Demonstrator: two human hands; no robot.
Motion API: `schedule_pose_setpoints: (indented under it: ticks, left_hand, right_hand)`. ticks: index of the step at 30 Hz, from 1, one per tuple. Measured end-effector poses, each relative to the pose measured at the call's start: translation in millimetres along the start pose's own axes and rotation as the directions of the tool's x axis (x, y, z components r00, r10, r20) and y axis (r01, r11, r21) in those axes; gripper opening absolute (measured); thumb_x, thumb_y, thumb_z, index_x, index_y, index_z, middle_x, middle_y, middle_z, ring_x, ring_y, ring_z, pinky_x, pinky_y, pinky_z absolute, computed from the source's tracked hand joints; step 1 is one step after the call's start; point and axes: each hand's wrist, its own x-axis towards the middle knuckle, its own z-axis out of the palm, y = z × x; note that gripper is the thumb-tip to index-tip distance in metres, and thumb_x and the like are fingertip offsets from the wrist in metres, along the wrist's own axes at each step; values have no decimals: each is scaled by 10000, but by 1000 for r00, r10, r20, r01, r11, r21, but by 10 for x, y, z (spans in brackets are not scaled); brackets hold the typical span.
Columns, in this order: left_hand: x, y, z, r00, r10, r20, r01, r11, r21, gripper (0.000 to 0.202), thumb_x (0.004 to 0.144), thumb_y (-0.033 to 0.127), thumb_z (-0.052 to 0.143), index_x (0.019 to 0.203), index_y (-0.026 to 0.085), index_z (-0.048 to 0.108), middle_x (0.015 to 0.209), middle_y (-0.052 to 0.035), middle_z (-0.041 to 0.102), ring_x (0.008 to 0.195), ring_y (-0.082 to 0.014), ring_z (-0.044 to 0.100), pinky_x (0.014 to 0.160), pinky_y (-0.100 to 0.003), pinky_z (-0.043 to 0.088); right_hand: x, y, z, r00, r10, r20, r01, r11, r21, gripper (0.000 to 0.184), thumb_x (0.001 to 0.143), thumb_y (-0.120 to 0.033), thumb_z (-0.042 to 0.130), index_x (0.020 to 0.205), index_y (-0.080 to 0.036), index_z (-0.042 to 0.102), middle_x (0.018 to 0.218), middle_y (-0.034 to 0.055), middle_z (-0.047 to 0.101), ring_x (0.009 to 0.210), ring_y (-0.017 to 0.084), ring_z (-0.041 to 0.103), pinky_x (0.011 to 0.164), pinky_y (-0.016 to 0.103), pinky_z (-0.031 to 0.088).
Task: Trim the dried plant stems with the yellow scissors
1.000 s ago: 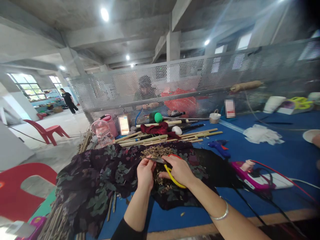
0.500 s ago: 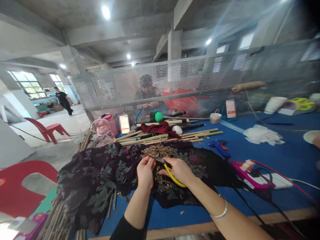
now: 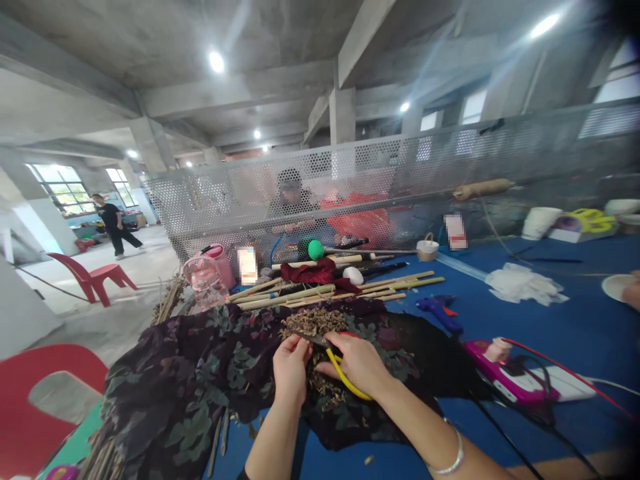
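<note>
My right hand [image 3: 357,363] is closed around the yellow handles of a pair of shears [image 3: 345,377]. Their dark blades point left, to the fingertips of my left hand [image 3: 290,363]. Those fingers are pinched together at the blade tips; whatever small piece they hold is too small to name. Beneath both hands lies a heap of dry brown plant bits [image 3: 313,323]. The heap rests on a dark, leaf-patterned cloth [image 3: 240,363] spread over the blue table [image 3: 480,280].
Behind the cloth lie bamboo sticks [image 3: 285,297], a dark red cloth [image 3: 310,272] and a green ball [image 3: 316,250]. To the right are a blue glue gun [image 3: 440,313] and a pink-and-white power strip [image 3: 510,373] with cables. A perforated metal screen [image 3: 415,177] stands behind, a person [image 3: 293,193] beyond it.
The view has tilted up slightly, so the table sits lower in the picture. Both hands keep nearly the same pose at the shears. A person walking at the far left has shifted left.
</note>
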Motion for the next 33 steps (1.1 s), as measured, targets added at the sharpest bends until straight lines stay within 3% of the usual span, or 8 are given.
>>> schedule_pose_setpoints:
  ticks: [17,22,26,30,33]
  left_hand:
    - [-13,36,15,998,-51,-27,52,998,25,365,449,272,830,717,104,648,688,-32,638,568,-70,556,572,-187,459]
    - [45,135,-67,997,67,-25,-59,966,250,281,542,306,770,720,119,659,610,-7,606,501,-71,510,466,-172,399]
    - [126,303,-199,992,123,-9,-101,851,515,257,616,280,722,830,140,695,586,-3,613,382,-52,405,394,-178,309]
    - [229,507,-300,979,203,5,-162,765,623,215,608,169,721,822,164,705,703,-47,676,376,-70,443,468,-215,366]
    - [365,592,-357,966,254,-49,-144,688,711,163,574,83,721,713,164,695,617,-48,651,479,-129,550,626,-252,423]
  right_hand:
    - [14,37,25,1000,12,17,-12,1000,-1,381,807,-520,484,1051,-270,636,849,71,720,785,246,670,642,269,453]
    - [13,98,-59,991,-64,120,39,979,201,361,775,-530,526,934,-239,667,647,10,669,590,171,615,528,214,405]
    - [25,201,-126,987,-112,116,68,942,329,444,715,-519,592,976,-165,655,643,-1,638,565,145,557,543,215,412]
    - [43,298,-142,990,-99,103,60,942,330,570,677,-511,628,1112,-142,601,762,28,663,651,167,576,610,233,442]
    - [50,328,-117,986,-87,141,40,950,310,571,660,-507,647,1114,-164,601,745,19,664,643,163,580,613,229,441]
